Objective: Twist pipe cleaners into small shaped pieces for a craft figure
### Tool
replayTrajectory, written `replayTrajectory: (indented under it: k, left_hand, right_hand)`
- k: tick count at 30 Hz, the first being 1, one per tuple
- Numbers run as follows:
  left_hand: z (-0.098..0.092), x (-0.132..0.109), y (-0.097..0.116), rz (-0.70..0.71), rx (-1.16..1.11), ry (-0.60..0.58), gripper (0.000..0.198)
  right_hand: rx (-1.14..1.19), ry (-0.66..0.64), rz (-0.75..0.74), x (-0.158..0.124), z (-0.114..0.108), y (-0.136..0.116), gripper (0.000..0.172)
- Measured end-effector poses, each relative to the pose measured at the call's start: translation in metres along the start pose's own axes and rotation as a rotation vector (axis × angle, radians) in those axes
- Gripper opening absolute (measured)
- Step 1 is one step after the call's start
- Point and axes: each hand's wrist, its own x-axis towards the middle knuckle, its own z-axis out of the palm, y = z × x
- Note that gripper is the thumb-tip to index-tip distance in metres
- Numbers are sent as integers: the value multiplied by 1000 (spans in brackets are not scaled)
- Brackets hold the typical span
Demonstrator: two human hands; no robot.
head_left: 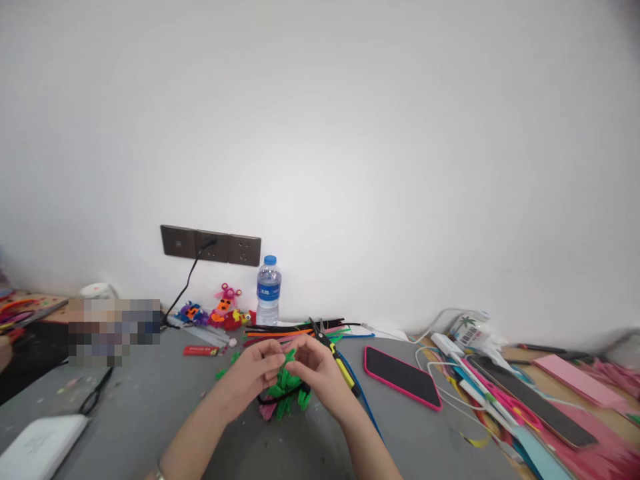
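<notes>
My left hand (257,373) and my right hand (320,370) meet over the grey table (150,407), fingers curled and pinched together on a green pipe-cleaner figure (287,390). The figure is a bunch of twisted green stems with a black piece and a bit of pink beneath. Both hands grip its upper part; its lower part rests near the table. Yellow-handled pliers (333,353) lie just right of my right hand.
Loose coloured pipe cleaners (290,330) lie behind the hands, by a water bottle (269,291) and small craft figures (225,310). A pink-cased phone (403,377) lies right, then cables, scissors (500,400) and pink paper (575,380). Black scissors (95,397) and a white box (37,447) lie left.
</notes>
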Motion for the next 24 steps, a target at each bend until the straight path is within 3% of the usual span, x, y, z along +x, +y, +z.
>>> replayTrajectory:
  k: [7, 24]
  left_hand:
    - [0, 0, 1, 27, 51, 88, 31]
    - [3, -4, 4, 45, 139, 52, 34]
  right_hand:
    - [-3, 12, 10, -1, -2, -5, 23]
    - [-54, 112, -34, 3, -9, 0, 17]
